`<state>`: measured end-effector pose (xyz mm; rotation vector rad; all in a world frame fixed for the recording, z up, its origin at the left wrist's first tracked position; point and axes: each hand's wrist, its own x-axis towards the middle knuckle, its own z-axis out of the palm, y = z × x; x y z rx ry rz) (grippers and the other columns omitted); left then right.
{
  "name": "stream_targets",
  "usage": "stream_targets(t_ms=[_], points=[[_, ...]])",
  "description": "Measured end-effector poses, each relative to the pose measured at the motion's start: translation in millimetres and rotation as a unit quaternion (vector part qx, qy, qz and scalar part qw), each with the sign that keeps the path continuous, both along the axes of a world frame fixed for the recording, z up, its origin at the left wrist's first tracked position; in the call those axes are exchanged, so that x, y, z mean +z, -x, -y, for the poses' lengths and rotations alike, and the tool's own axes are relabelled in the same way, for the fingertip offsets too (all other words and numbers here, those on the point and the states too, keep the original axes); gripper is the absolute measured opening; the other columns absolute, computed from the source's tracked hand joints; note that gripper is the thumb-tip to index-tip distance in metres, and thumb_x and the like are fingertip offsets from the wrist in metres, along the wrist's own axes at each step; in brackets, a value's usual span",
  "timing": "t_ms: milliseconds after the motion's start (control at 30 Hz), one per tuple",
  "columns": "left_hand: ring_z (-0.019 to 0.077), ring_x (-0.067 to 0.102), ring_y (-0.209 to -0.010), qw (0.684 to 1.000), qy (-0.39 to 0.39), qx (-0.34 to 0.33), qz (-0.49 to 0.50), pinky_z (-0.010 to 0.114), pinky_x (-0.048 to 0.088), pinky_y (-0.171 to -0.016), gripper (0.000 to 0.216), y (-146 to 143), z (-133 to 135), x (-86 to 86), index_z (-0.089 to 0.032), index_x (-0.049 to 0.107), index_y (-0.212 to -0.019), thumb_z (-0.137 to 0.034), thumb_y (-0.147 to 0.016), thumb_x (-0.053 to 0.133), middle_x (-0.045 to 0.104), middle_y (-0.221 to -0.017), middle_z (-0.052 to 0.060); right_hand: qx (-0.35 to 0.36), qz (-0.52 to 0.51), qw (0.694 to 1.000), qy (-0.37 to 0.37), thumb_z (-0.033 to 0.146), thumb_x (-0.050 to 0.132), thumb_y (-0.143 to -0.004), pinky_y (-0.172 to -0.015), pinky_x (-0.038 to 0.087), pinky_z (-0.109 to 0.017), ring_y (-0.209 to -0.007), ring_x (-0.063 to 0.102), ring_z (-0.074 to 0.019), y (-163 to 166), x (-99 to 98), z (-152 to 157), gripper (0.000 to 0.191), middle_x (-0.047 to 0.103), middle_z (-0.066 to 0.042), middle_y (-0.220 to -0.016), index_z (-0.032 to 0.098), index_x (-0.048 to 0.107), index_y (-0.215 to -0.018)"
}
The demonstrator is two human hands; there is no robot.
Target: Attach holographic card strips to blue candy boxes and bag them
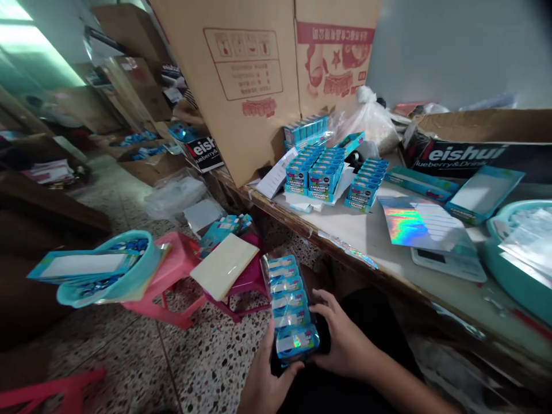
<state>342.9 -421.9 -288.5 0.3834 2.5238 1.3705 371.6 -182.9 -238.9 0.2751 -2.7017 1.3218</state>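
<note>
Both my hands hold a long clear bag (290, 302) filled with a row of several small teal candy boxes, over my lap. My left hand (267, 380) grips the near end from below and the left side. My right hand (342, 332) clasps the right side of the same end, fingers curled around it. The far end of the bag points away toward the floor stools.
A wooden table (366, 236) at right carries stacks of teal boxes (317, 169), a holographic sheet (414, 224) on a scale, flat teal cartons (483, 195) and a teal basin (517, 270). Left stand pink stools (172, 276), another teal basin (129, 276), and a big cardboard box (259, 75).
</note>
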Motion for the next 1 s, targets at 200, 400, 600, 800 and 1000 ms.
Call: stream_targets(t_ms=[200, 400, 600, 800, 1000], points=[[0.0346, 0.048, -0.136, 0.996, 0.022, 0.019, -0.079, 0.048, 0.044, -0.111, 0.079, -7.4, 9.6, -2.3, -0.021, 0.039, -0.148, -0.044, -0.079, 0.07, 0.049, -0.15, 0.015, 0.09, 0.01, 0.996, -0.016, 0.026, 0.082, -0.065, -0.114, 0.038, -0.045, -0.148, 0.028, -0.0335, -1.9, 12.8, -0.1, 0.089, 0.019, -0.018, -0.163, 0.024, 0.043, -0.145], [0.0314, 0.059, -0.126, 0.959, 0.147, -0.051, -0.237, 0.041, 0.052, -0.104, 0.06, 0.4, 18.3, 37.0, -0.028, 0.058, -0.136, -0.046, -0.08, 0.071, 0.058, -0.143, 0.008, 0.039, -0.041, 0.998, -0.022, 0.025, 0.076, -0.077, -0.112, 0.041, -0.047, -0.145, 0.034, -0.0327, -17.8, -2.9, 11.0, 0.075, 0.029, -0.019, -0.16, 0.024, 0.045, -0.145], [0.0265, 0.064, -0.119, 0.894, 0.126, -0.077, -0.422, 0.038, 0.057, -0.096, 0.057, -0.3, 20.2, 55.8, -0.025, 0.057, -0.136, -0.038, -0.083, 0.072, 0.064, -0.129, 0.011, 0.026, -0.144, 0.989, -0.027, 0.021, 0.073, -0.077, -0.103, 0.05, -0.043, -0.138, 0.046, -0.0309, -26.3, -9.1, 16.3, 0.074, 0.036, -0.019, -0.157, 0.026, 0.043, -0.145], [0.0247, 0.067, -0.109, 0.884, 0.092, -0.089, -0.449, 0.04, 0.056, -0.097, 0.057, -0.6, 24.9, 45.8, -0.028, 0.056, -0.136, -0.029, -0.082, 0.074, 0.068, -0.111, 0.008, 0.016, -0.184, 0.982, -0.049, 0.024, 0.069, -0.084, -0.098, 0.054, -0.043, -0.133, 0.053, -0.0291, -30.8, -18.2, 14.9, 0.075, 0.045, -0.018, -0.151, 0.03, 0.034, -0.15], [0.0369, 0.054, -0.128, 0.984, 0.039, 0.013, -0.172, 0.051, 0.051, -0.102, 0.106, -4.7, 8.0, 24.1, -0.016, 0.036, -0.149, -0.047, -0.061, 0.086, 0.047, -0.144, 0.022, 0.013, -0.061, 0.998, 0.011, 0.06, 0.087, -0.056, -0.113, 0.036, -0.058, -0.147, 0.026, -0.0405, -20.0, -33.4, 10.7, 0.134, 0.024, -0.025, -0.16, 0.021, 0.011, -0.158]])
